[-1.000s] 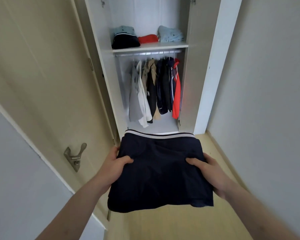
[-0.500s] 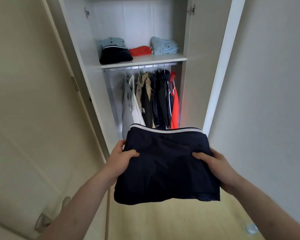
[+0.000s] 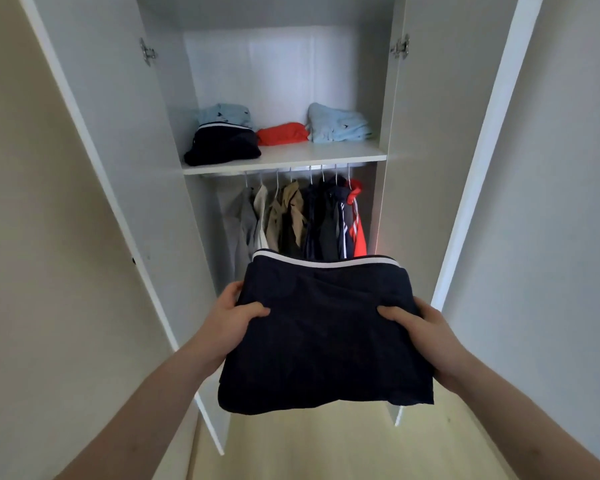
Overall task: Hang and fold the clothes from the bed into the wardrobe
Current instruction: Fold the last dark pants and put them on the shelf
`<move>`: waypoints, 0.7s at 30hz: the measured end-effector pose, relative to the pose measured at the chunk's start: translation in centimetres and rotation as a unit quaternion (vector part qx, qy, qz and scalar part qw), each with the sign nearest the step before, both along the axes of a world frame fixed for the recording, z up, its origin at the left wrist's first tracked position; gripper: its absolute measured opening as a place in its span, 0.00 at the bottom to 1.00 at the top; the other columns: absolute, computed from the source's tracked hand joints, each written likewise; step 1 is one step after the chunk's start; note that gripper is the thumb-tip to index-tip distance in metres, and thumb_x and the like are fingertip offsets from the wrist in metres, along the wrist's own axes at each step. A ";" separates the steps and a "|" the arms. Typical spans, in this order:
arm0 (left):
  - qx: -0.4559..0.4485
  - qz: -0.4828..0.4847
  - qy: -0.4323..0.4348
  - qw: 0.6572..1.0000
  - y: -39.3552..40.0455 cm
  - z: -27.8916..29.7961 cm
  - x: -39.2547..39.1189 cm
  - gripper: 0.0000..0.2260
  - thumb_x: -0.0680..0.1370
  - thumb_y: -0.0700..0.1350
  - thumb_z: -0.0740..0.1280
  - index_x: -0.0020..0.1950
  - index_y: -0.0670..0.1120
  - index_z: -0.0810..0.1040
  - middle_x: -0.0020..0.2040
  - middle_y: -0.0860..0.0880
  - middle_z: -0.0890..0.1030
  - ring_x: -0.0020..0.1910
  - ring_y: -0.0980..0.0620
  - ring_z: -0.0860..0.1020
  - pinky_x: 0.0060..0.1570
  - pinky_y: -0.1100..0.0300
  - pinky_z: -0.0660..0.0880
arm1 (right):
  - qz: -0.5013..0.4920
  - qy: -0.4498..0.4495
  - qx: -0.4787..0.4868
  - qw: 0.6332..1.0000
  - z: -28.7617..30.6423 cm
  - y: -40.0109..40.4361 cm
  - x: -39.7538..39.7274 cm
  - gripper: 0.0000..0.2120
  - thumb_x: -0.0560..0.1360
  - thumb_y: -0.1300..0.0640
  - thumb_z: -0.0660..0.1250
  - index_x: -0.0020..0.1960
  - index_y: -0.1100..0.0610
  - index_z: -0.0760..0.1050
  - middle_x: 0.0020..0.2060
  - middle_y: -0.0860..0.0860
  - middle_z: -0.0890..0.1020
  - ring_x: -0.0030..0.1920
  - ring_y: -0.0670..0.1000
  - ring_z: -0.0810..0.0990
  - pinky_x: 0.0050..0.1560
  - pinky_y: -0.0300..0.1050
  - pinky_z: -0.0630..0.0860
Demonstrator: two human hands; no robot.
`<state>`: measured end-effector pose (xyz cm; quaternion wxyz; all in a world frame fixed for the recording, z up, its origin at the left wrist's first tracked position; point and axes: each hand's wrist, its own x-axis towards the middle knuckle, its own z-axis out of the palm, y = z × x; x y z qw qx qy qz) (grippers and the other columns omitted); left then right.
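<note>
Holding a folded navy garment (image 3: 326,334) out flat in front of the open wardrobe (image 3: 174,174), below shelf height.

Left hand (image 3: 234,318) grips its left edge and right hand (image 3: 420,327) grips its right edge, thumbs pressed on top, fingers tucked underneath out of sight. Its white-striped waistband faces the wardrobe. Up on the shelf (image 3: 312,156) there's a dark folded pile (image 3: 222,147), a red one (image 3: 283,134) and two light blue ones. Shirts and jackets (image 3: 298,220) hang on the rail below.

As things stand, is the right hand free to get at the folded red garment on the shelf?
Probably not yet. The right hand grips the folded navy garment together with the left hand. The path to the red garment looks open, with both wardrobe doors wide.
</note>
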<state>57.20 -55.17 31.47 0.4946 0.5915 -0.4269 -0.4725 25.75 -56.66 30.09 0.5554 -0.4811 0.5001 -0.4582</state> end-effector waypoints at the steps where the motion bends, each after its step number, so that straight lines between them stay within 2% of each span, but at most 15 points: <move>1: -0.006 0.007 0.003 1.000 -1.4 0.2 -0.2 0.19 0.74 0.37 0.72 0.60 0.54 0.76 0.56 0.52 0.83 0.48 0.53 0.85 0.41 0.61 0.80 | 0.003 -0.001 -0.004 1.000 0.4 -1.9 -0.2 0.20 0.71 0.49 0.78 0.61 0.47 0.79 0.51 0.44 0.87 0.49 0.48 0.87 0.45 0.43 0.83; 4: -0.014 0.027 0.008 1.000 -5.4 1.2 -0.3 0.21 0.72 0.39 0.74 0.62 0.53 0.76 0.55 0.52 0.84 0.47 0.53 0.85 0.41 0.60 0.80 | 0.013 -0.004 -0.009 1.000 1.3 -7.5 -0.3 0.20 0.72 0.50 0.78 0.61 0.48 0.78 0.50 0.44 0.87 0.47 0.48 0.87 0.42 0.41 0.83; 7: -0.017 0.040 0.001 0.999 -9.2 2.6 0.2 0.26 0.64 0.44 0.74 0.62 0.51 0.76 0.56 0.51 0.83 0.51 0.49 0.85 0.46 0.55 0.80 | 0.023 -0.010 -0.009 1.000 2.1 -12.5 0.7 0.20 0.71 0.50 0.78 0.61 0.49 0.78 0.48 0.45 0.88 0.45 0.48 0.88 0.37 0.39 0.83; 9: -0.026 0.048 -0.001 0.998 -12.1 3.5 0.8 0.27 0.63 0.45 0.74 0.62 0.50 0.76 0.56 0.50 0.84 0.52 0.48 0.84 0.47 0.53 0.80 | 0.029 -0.015 -0.010 0.999 2.8 -15.9 1.4 0.19 0.71 0.51 0.78 0.60 0.50 0.78 0.45 0.44 0.88 0.44 0.47 0.88 0.36 0.38 0.82; 13: -0.048 0.047 -0.001 0.998 -18.7 5.1 2.2 0.22 0.71 0.40 0.74 0.63 0.52 0.75 0.57 0.50 0.83 0.52 0.48 0.84 0.46 0.55 0.80 | 0.027 -0.020 -0.026 0.999 4.4 -22.6 2.9 0.17 0.71 0.51 0.78 0.58 0.48 0.79 0.44 0.42 0.87 0.44 0.47 0.87 0.36 0.38 0.82; 17: -0.074 0.034 -0.002 0.997 -25.9 6.7 3.8 0.19 0.74 0.38 0.72 0.61 0.53 0.75 0.56 0.51 0.82 0.44 0.54 0.85 0.35 0.63 0.80 | 0.011 -0.010 -0.045 0.999 6.1 -28.8 4.4 0.18 0.71 0.51 0.78 0.60 0.51 0.79 0.47 0.46 0.88 0.46 0.49 0.88 0.41 0.42 0.83; 21: -0.092 0.020 0.010 0.996 -32.9 7.8 5.4 0.21 0.74 0.37 0.72 0.65 0.50 0.75 0.57 0.51 0.82 0.52 0.50 0.83 0.42 0.59 0.79 | -0.024 -0.004 -0.067 0.997 7.7 -34.7 6.2 0.16 0.72 0.53 0.77 0.58 0.52 0.81 0.46 0.48 0.88 0.46 0.50 0.88 0.39 0.41 0.83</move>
